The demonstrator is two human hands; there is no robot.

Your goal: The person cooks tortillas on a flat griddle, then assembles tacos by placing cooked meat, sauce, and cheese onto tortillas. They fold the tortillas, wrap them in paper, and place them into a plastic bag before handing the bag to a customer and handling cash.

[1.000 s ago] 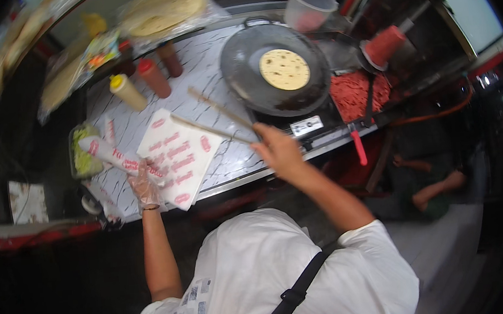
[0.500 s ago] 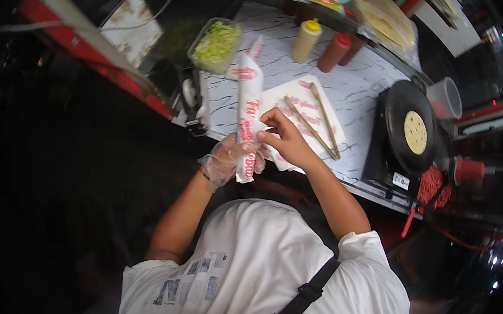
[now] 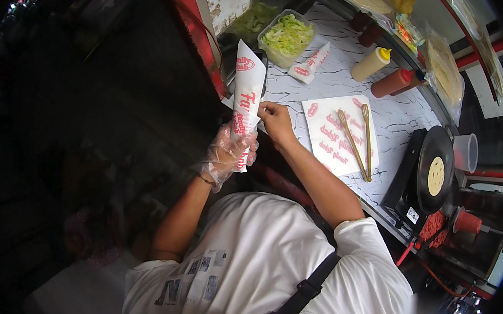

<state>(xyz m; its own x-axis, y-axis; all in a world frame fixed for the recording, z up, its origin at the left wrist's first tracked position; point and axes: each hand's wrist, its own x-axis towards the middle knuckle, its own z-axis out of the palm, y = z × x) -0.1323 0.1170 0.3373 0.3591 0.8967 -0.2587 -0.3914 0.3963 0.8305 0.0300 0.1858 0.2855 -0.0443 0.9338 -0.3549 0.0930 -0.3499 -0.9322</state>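
A paper-wrapped roll (image 3: 247, 91), long and white with red print, stands tilted upward in front of me. My left hand (image 3: 227, 150), in a clear plastic glove, is closed round its lower part. My bare right hand (image 3: 276, 122) is just to the right of the roll, at the counter's edge. Its fingers are curled together, and what they hold, if anything, is hidden. Behind the roll, a dark object (image 3: 264, 66) shows only in part. Right of my right hand, brown tongs (image 3: 357, 151) lie on printed paper sheets (image 3: 321, 133).
A tub of shredded lettuce (image 3: 288, 37) stands at the back, beside another wrapped roll (image 3: 310, 64). Sauce bottles (image 3: 372, 64) stand along the far edge near bagged flatbreads (image 3: 444, 74). At right, a flatbread (image 3: 436, 176) lies on a black round griddle (image 3: 421, 172).
The view has turned, so the counter appears farther right. My right hand has left the roll's paper and moved beside it. My left hand still grips the roll.
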